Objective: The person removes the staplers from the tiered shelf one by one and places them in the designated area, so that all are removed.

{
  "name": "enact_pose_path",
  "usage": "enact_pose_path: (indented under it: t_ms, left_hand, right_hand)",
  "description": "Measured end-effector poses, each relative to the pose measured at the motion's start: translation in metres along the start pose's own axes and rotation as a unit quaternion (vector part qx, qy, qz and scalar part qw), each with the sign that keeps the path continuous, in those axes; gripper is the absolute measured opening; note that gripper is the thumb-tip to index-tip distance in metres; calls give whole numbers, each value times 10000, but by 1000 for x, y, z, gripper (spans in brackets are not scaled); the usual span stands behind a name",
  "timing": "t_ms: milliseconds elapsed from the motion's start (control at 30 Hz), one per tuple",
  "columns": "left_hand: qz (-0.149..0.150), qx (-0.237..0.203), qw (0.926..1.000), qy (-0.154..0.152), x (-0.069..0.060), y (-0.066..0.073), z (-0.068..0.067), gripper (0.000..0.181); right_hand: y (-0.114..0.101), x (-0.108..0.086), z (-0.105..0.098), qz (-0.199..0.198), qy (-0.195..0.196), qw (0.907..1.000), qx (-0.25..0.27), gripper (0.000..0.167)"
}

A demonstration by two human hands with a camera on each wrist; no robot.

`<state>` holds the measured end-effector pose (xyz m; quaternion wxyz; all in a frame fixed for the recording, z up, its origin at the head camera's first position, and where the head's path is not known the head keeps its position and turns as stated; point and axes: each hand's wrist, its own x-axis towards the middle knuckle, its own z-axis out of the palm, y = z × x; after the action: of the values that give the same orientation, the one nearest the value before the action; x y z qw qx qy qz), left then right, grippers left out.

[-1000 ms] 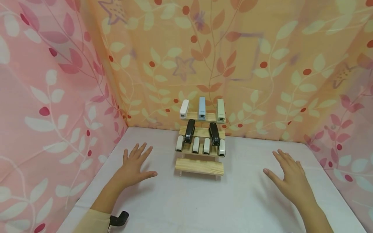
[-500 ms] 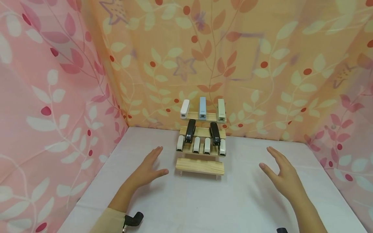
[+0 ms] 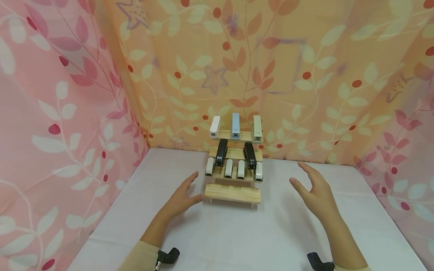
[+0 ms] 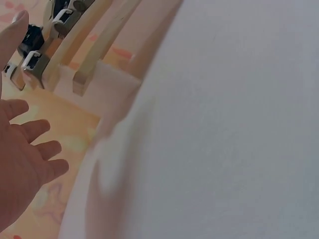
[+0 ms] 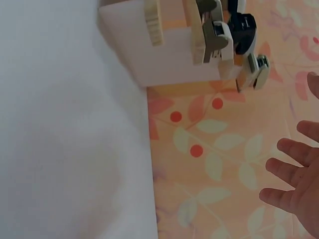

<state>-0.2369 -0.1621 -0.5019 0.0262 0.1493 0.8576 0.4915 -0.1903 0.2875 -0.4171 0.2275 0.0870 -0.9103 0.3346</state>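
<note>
A stepped wooden rack [image 3: 232,193] stands at the back middle of the table in the head view. Its top step bears a white stapler [image 3: 215,126], a blue stapler [image 3: 235,125] and a green stapler [image 3: 257,128]. Below them lean two black staplers, one on the left [image 3: 221,152] and one on the right [image 3: 249,155]. Several small white staplers, such as this one [image 3: 228,168], line the step beneath; the lowest step is bare. My left hand [image 3: 179,201], fingers extended and holding nothing, is just left of the rack. Farther off to the right, my right hand [image 3: 318,195] also holds nothing.
White cloth covers the table [image 3: 217,241]. An orange leaf-patterned curtain [image 3: 190,98] hangs close behind the rack, with pink curtains at both sides. Black wrist mounts [image 3: 168,256] sit at both cuffs.
My left hand has moved right, toward the rack. My right hand has moved left and slightly farther forward. The rack and staplers stay in place.
</note>
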Motion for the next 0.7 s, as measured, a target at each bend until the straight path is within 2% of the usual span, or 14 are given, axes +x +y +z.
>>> enact_pose_path:
  t_ms: [200,367,700]
  left_hand:
    - [-159,-389,9991,-98,3,6,14,95]
    - [-91,-660,9977,-144,6,10,25,95]
    - [-83,-1181,9930,19,8,8,32,91]
  right_hand:
    - [-8,11,4,48,46,10000,5,68]
    - [-15,24,4,11,20,10000,35,67]
    - [-39,57,11,151,-193,9991,334,67]
